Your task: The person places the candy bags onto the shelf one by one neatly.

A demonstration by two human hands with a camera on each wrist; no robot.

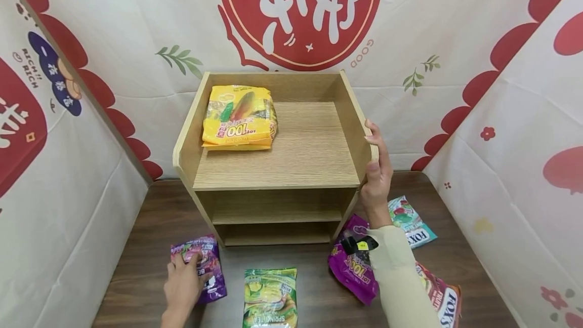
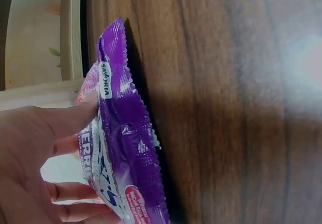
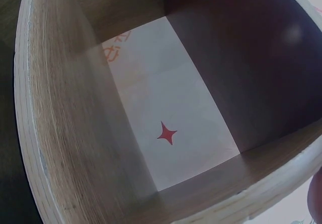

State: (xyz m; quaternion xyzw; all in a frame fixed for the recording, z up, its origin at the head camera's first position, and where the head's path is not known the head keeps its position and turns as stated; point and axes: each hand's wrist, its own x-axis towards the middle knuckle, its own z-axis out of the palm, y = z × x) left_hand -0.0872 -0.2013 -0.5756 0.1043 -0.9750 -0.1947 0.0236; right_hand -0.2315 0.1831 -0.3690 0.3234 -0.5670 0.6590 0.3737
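Nearest, the green bag (image 1: 270, 300) lies on the worktop (image 1: 136, 252); just past it, the left hand (image 1: 182, 282) pinches the berry bag (image 1: 213, 263) between thumb and fingers, near the shelf's (image 1: 314, 146) left foot. Over right, the other purple bag (image 1: 357, 272) lies partly beneath the sleeve (image 1: 396, 267). Up goes our eye: the right hand (image 1: 378, 171) grips the shelf's right side, and farther back the yellow bag (image 1: 239, 118) sits up top, left.

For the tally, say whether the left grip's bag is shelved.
Not shelved: the left grip holds the purple bag outside the wooden shelf.
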